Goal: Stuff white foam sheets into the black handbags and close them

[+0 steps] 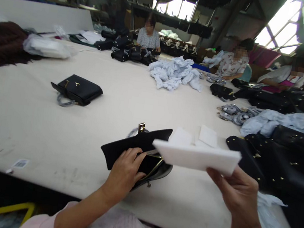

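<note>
A black handbag [125,146] lies on the pale table in front of me, its flap raised and a gold zip showing at its open mouth. My left hand [125,172] grips the bag at the opening, fingers on the inner side of the flap and thumb by the mouth. In my right hand [236,186] is a flat white foam-like slab [196,158], pinched at its right end and held above the table, right of the bag. Small white pieces [208,136] show behind the slab. A gold clasp [141,128] stands up at the flap's far side.
Another black handbag [79,88] lies at the left. Crumpled pale-blue material [175,72] sits farther back. Black bags [289,163] and coiled straps [238,114] crowd the right. A brown pile [3,44] is at far left. Several people work around the table [36,112].
</note>
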`<state>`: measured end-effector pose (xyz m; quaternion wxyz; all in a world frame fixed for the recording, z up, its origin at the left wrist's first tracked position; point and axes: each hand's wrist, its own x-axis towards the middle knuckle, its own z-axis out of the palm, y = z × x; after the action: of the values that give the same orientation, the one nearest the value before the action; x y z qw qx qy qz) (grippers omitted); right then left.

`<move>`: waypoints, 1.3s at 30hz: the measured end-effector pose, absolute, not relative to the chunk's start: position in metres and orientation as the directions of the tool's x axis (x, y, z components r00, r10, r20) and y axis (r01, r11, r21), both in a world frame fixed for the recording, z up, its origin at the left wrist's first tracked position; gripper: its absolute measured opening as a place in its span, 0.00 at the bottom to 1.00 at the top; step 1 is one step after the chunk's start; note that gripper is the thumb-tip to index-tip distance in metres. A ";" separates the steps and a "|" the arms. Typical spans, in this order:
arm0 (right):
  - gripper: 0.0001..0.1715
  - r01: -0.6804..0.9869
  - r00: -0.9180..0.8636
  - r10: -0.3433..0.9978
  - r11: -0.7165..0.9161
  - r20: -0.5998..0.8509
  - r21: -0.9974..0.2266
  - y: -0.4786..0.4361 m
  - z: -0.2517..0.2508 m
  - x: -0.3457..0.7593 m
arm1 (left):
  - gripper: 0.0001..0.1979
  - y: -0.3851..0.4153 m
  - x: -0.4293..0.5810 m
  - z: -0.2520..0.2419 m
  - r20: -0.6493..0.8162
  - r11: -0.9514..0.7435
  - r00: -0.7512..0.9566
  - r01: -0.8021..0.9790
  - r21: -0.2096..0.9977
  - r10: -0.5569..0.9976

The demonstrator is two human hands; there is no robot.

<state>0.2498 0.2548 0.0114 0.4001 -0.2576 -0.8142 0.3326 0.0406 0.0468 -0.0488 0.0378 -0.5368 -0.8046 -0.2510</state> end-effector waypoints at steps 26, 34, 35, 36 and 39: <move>0.11 0.032 -0.969 0.183 0.757 0.165 -0.653 0.268 0.027 0.173 | 0.09 0.013 0.058 -0.052 0.358 0.341 -0.487 0.851 0.400 0.797; 0.25 -0.107 -0.994 -0.101 0.974 0.039 -0.199 0.239 0.066 0.150 | 0.10 0.009 0.058 -0.050 0.344 0.345 -0.466 0.868 0.358 0.815; 0.23 -0.138 -0.990 -0.132 0.954 0.041 -0.267 0.238 0.069 0.145 | 0.10 0.009 0.058 -0.051 0.349 0.350 -0.473 0.865 0.361 0.809; 0.20 -0.155 -0.988 -0.144 0.917 0.056 -0.368 0.239 0.069 0.139 | 0.10 0.009 0.058 -0.052 0.350 0.354 -0.480 0.860 0.368 0.804; 0.12 -0.082 -0.995 -0.006 0.637 0.102 -0.767 0.253 0.057 0.127 | 0.10 0.008 0.057 -0.055 0.356 0.344 -0.496 0.845 0.410 0.792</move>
<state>0.1266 0.2530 0.0574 0.0447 0.0245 -0.9036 0.4254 0.0574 0.0076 -0.0554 0.0470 -0.5000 -0.8184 -0.2791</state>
